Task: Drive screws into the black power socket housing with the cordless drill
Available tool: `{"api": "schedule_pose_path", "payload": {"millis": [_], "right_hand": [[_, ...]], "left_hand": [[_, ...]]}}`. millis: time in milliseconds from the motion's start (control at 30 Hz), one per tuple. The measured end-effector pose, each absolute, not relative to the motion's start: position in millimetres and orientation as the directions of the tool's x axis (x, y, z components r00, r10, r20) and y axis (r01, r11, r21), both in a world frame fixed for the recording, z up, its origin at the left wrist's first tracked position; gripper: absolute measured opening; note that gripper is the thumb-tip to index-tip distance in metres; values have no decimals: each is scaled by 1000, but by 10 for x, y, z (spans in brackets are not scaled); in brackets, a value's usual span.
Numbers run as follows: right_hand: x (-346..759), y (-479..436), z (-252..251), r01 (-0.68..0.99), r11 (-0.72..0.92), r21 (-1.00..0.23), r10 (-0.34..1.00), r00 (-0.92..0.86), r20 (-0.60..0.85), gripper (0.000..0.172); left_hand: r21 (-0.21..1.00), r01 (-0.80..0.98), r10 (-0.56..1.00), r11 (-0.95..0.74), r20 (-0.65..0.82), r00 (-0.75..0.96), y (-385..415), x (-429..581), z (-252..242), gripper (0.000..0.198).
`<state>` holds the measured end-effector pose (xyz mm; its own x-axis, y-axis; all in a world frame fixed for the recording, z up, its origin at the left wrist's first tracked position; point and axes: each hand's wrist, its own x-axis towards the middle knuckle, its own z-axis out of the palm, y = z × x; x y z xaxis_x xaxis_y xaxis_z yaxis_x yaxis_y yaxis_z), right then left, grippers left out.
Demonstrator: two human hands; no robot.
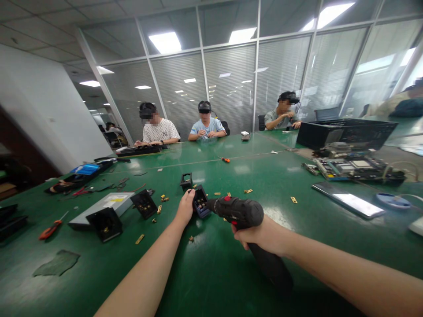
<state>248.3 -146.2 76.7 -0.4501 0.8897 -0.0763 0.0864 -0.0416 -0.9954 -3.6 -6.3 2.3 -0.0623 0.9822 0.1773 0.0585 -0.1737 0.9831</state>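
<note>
My left hand is closed on a small black socket housing with brass pieces inside, tilted on the green table. My right hand grips a black cordless drill with red details. The drill's front end points left into the open side of the housing; whether its bit touches a screw I cannot tell. Around the housing lie loose brass strips and a small brass part. Just behind it stands an open black frame. Two more black housings with brass inside, one nearer and one farther, stand to the left.
A metal box, an orange screwdriver and a dark cloth-like scrap lie left. On the right are a phone, circuit boards and a black case. Another screwdriver lies farther back. Several people sit across the table.
</note>
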Motion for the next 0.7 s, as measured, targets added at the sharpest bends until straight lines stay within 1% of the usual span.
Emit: {"api": "schedule_pose_path", "payload": {"millis": [300,500,700], "right_hand": [[2476,-1464,795,106,-23,-994,888,-454,-69,16],[2473,-1489,836,118,-15,-993,894,-444,-66,12],[2471,-1467,820,118,-19,-993,891,-449,-71,12]], "left_hand": [[981,48,980,-190,192,-45,-41,-43,15,50],[985,58,984,-163,167,-59,-31,-68,-1,52],[974,92,974,-205,212,-73,-10,-69,-16,54]]}}
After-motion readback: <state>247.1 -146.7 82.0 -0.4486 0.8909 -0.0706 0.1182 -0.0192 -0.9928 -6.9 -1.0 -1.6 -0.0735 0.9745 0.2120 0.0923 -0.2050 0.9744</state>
